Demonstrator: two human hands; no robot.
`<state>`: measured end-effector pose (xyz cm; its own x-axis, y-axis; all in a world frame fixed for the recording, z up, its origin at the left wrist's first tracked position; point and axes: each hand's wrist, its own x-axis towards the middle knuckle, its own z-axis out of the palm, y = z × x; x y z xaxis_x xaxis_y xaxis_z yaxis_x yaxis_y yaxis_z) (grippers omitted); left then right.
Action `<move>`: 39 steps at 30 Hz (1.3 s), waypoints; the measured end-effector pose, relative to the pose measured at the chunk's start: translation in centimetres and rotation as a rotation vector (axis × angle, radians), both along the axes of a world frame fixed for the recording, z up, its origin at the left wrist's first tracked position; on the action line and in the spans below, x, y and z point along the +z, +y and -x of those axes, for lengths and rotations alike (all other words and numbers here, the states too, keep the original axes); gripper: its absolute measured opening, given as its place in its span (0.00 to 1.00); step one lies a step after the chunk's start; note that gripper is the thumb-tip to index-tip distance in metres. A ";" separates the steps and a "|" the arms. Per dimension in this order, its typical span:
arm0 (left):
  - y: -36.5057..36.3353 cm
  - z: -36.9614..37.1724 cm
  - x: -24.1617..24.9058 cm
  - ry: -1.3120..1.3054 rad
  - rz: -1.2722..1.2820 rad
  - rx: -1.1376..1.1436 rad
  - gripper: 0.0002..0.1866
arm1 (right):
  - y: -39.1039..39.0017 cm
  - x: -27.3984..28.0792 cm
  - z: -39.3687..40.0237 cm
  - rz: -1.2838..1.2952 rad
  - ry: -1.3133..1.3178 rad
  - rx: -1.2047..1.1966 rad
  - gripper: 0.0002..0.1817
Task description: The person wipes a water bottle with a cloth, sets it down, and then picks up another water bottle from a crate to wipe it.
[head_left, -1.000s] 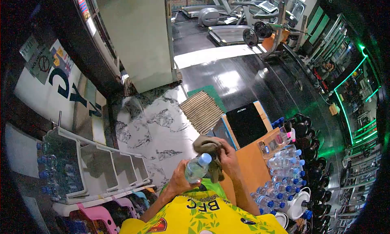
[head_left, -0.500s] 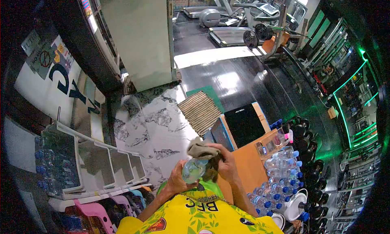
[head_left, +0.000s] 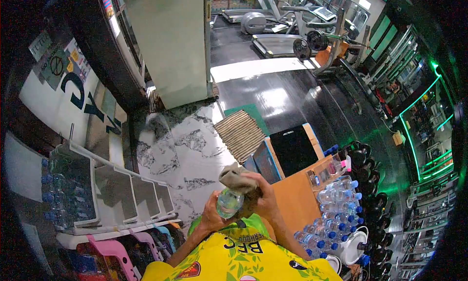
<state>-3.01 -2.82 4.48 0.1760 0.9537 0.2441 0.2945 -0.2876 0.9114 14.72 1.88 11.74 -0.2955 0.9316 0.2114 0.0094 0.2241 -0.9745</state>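
Note:
In front of my chest, my left hand (head_left: 212, 215) is closed around a clear plastic bottle (head_left: 229, 204). Over the bottle's upper end lies a grey-brown cloth (head_left: 237, 179), which hides the bottle's top. My right hand (head_left: 266, 195) grips the cloth from the right side, its fingers bent over it. Part of the cloth hangs in shadow beneath that hand.
To the right, many water bottles (head_left: 336, 217) with blue caps stand on an orange-brown table (head_left: 297, 200). A shelf of white bins (head_left: 114, 198) with more bottles is at left. Ahead are a striped mat (head_left: 241, 134), a door (head_left: 170, 47) and treadmills (head_left: 275, 46).
The bottle has turned more upright, and the cloth has shifted slightly left and down over its top. Both hands stay close together.

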 end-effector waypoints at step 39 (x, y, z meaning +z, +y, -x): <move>2.1 1.3 2.6 0.030 0.180 -0.315 0.39 | 0.6 -1.9 -0.6 0.446 0.480 0.120 0.18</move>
